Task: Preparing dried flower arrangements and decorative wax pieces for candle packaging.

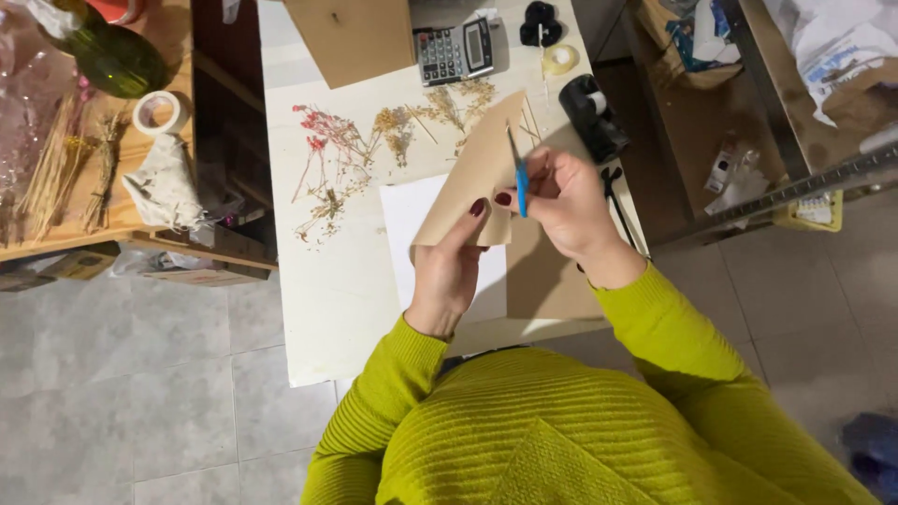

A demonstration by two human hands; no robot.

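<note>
A: Entry, head view. We hold the brown kraft paper sheet [477, 178] up over the white table [318, 309], tilted, its upper corner pointing away from us. Our left hand [449, 271] pinches its lower edge, thumb on the front face, fingers behind.

B: And the right?

A: Our right hand [561, 201] is closed around the blue-handled scissors [518, 178]. The blades point up along the paper's right edge and sit against it. Whether they are parted we cannot tell; they are too thin to resolve.

B: What lies beneath the sheet?

A: A white paper sheet [412, 220] flat on the table, partly covered by our left hand. Beyond it, dried flower sprigs [374, 150] in a loose row, red ones to the left, yellowish ones further right.

B: Far edge of the table?

A: A calculator [454, 51], with a black tape dispenser [589, 117] near the right edge and a clear tape roll [559, 59] beyond that. On the wooden side table [122, 210] to our left, a roll of white tape [157, 112] lies beside a green bottle [112, 56].
</note>
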